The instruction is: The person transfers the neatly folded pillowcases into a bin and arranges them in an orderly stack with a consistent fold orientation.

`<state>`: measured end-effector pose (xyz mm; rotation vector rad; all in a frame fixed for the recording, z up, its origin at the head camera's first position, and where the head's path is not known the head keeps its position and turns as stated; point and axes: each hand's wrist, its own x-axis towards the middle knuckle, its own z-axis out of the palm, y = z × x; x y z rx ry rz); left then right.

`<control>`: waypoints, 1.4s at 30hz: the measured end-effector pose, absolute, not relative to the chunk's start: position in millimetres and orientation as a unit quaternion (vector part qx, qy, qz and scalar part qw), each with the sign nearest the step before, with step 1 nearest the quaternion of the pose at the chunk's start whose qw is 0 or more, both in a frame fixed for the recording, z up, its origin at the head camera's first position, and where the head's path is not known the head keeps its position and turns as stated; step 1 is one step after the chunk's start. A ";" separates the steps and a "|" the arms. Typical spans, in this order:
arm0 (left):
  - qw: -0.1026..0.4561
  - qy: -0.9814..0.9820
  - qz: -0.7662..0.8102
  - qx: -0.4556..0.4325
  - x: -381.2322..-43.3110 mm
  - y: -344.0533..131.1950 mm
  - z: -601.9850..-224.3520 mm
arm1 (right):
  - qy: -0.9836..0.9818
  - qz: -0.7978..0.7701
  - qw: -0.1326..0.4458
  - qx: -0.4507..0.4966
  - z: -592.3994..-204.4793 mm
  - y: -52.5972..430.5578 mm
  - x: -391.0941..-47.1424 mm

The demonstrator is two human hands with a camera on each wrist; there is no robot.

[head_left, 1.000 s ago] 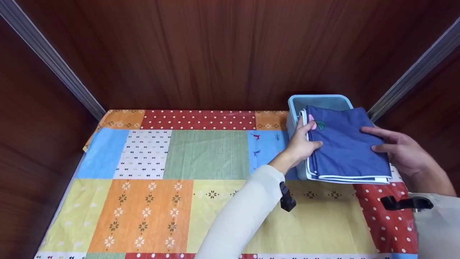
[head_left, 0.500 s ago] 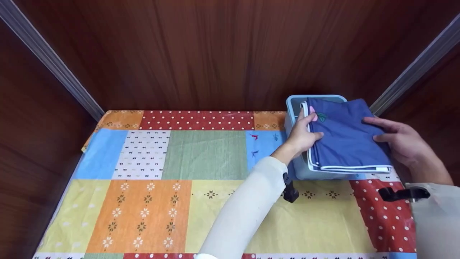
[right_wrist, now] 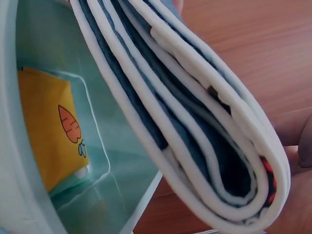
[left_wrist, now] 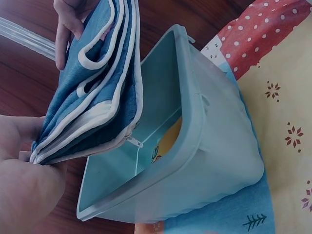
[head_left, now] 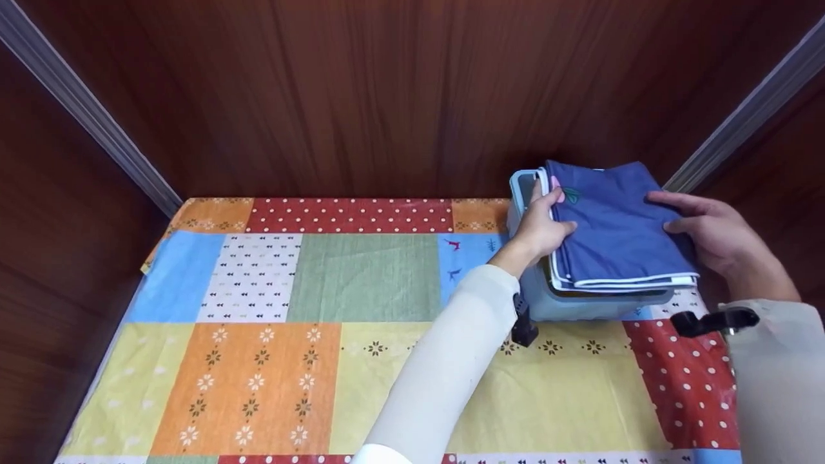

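Observation:
A folded navy-blue cloth (head_left: pixel 619 225) with white piping and a pink-and-green motif lies across the opening of a light-blue plastic bin (head_left: pixel 596 309). My left hand (head_left: pixel 541 229) grips its left edge, thumb on top. At the right edge, my right hand (head_left: pixel 715 235) holds it with thumb and forefinger over the upper face; the other fingers are mostly hidden. In the left wrist view the stacked layers and a small zipper pull (left_wrist: pixel 134 142) hang over the bin's mouth. Inside the bin, a yellow cloth-like item (right_wrist: pixel 48 126) with a carrot print shows in the right wrist view.
The bin stands at the back right of a table under a patchwork-patterned tablecloth (head_left: pixel 367 277). Dark wood panels (head_left: pixel 361 96) rise behind and on both sides, with grey metal strips (head_left: pixel 97 116) at the corners.
Both hands have carried the folded cloth toward the back, further over the bin. More of the bin's front wall shows now, and its far rim is mostly covered.

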<state>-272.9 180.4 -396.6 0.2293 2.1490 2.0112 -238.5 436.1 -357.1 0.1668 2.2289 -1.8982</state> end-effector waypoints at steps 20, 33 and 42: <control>0.093 0.754 0.644 0.085 -276.7 179.4 -406.2 | 0.731 -0.676 0.075 0.055 -366.5 432.0 -246.1; 0.097 0.754 0.645 0.080 -276.7 181.4 -404.2 | 0.762 -0.640 0.075 0.063 -366.8 433.0 -248.3; 0.092 0.761 0.637 0.081 -275.6 181.6 -404.4 | 0.724 -0.684 0.077 0.055 -368.6 431.0 -249.5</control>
